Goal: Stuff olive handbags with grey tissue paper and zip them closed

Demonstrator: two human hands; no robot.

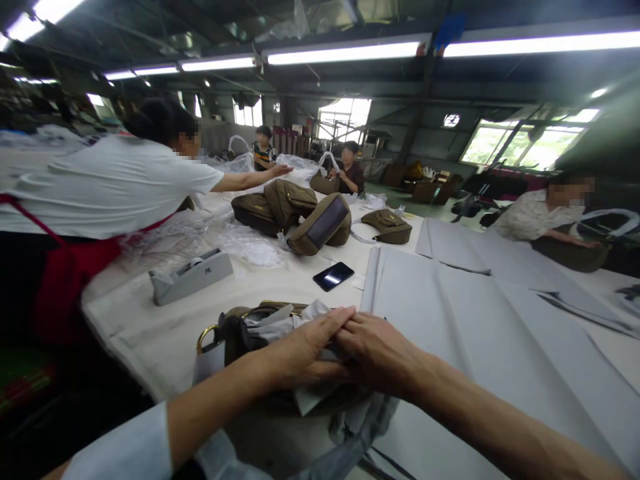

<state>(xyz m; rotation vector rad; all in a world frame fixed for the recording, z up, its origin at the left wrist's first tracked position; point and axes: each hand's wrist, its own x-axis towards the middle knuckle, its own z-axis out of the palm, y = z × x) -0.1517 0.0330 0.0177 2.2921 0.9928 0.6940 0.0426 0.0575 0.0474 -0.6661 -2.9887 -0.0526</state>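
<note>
An olive-brown handbag (235,313) lies on the table in front of me, its zipped top open. White tissue paper (273,321) bulges from the opening. A gold ring (204,339) stands at its left end, beside a pale wrapping. Across the paper lies my left hand (313,347), fingers stretched toward the right and thumb apart. My right hand (373,347) presses on the bag's right part, its fingers meeting the left fingertips and bent downward. Both hands look open, though the right fingertips are partly hidden. A wrapped strap (373,423) trails below the bag.
A black phone (334,276) and a grey tape dispenser (193,273) lie beyond the bag. Several brown bags (320,227) are piled farther back. Grey sheets (450,307) cover the right side. A co-worker in white (115,180) reaches in from the left; other people sit around the table.
</note>
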